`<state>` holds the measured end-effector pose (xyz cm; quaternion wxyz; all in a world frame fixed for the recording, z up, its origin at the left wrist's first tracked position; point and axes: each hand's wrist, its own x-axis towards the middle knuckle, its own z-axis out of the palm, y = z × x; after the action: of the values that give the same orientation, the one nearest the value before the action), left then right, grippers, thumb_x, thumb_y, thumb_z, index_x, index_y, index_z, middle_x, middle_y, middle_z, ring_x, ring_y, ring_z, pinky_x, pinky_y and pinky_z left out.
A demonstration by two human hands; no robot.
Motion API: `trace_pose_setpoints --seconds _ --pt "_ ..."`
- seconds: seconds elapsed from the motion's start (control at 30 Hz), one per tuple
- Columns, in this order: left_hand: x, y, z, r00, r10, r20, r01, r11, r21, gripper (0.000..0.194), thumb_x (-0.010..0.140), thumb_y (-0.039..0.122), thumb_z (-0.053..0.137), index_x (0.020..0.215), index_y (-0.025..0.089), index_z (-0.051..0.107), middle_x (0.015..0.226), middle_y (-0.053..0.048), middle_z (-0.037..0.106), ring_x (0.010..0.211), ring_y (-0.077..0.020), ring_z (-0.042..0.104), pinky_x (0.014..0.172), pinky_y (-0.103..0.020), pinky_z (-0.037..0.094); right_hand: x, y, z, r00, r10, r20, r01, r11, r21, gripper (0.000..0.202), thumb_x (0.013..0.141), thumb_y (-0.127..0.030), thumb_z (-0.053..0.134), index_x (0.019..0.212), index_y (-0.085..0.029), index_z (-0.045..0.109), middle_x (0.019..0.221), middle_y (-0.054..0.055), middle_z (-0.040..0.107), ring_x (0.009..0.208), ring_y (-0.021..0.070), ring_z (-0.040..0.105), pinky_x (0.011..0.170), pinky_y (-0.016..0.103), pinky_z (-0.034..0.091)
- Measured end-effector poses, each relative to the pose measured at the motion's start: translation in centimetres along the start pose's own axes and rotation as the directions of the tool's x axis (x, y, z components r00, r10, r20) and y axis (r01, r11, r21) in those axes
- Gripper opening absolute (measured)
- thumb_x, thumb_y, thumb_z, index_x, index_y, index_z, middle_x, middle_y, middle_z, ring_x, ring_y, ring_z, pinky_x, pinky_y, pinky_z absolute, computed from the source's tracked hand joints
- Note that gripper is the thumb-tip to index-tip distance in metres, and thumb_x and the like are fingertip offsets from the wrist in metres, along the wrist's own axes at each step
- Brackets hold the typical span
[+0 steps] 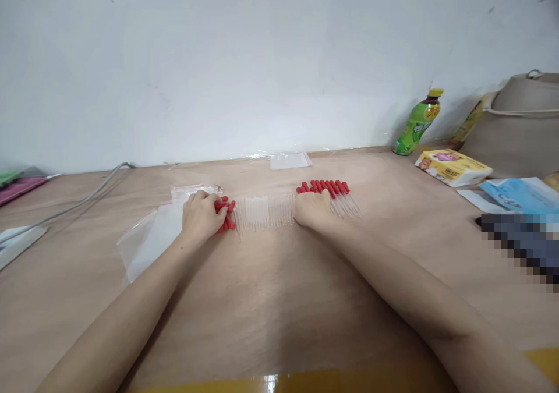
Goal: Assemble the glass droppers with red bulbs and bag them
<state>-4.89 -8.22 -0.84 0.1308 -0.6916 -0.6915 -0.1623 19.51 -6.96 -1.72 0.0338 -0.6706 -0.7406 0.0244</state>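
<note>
My left hand [202, 212] is closed at a small pile of red rubber caps [229, 223]; what its fingertips hold is too small to make out. Between my hands lies a row of thin clear tubes [279, 209], side by side, with a white patch in the row. My right hand [312, 208] rests with curled fingers at the right end of this row, and whatever its fingers hold is hidden. Just beyond and right of it are several tubes topped with red bulbs [334, 188]. Clear plastic bags [152, 239] lie under and beside my left hand.
A small clear bag [290, 160] lies near the wall. On the right stand a green bottle [417, 124] and a grey bag [515, 131], with a yellow tissue pack [453, 167], a blue packet [519, 196] and a dark blurred object [522, 241]. A grey cable [94, 192] crosses the left side.
</note>
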Motion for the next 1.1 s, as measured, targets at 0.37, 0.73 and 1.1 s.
trace_pose_setpoints --seconds 0.37,0.73,1.1 --pt "0.1 0.1 -0.4 0.997 -0.05 0.054 0.051 0.999 -0.007 0.02 0.073 0.027 0.047 0.078 0.018 0.064 0.092 -0.009 0.057 0.087 -0.0257 0.056 0.069 -0.035 0.046 -0.2 0.1 0.4 0.999 0.025 -0.044 -0.023 0.999 0.034 0.025 0.079 -0.015 0.04 0.084 -0.01 0.063 0.08 0.015 0.065 0.078 0.0233 0.06 0.077 0.038 0.023" --pt "0.1 1.0 -1.0 0.996 -0.018 -0.083 0.015 0.999 -0.035 0.021 0.08 0.023 0.042 0.088 0.014 0.058 0.089 -0.012 0.064 0.089 -0.0293 0.056 0.076 -0.04 0.043 0.1 1.0 -0.5 0.996 0.023 -0.088 -0.015 0.996 0.086 0.022 0.079 -0.013 0.039 0.095 -0.008 0.053 0.074 0.014 0.064 0.069 0.0232 0.057 0.075 0.038 0.025" --pt "-5.4 6.8 1.2 0.938 0.347 -0.023 -0.248 0.621 -0.744 0.024 0.085 0.024 0.043 0.103 0.018 0.058 0.098 -0.007 0.064 0.085 -0.0169 0.061 0.075 -0.03 0.048 -4.2 5.1 2.8 0.767 -0.266 -0.584 0.56 0.722 0.406 0.021 0.088 -0.024 0.036 0.096 -0.017 0.054 0.092 0.008 0.063 0.083 0.0183 0.058 0.072 0.029 0.041"
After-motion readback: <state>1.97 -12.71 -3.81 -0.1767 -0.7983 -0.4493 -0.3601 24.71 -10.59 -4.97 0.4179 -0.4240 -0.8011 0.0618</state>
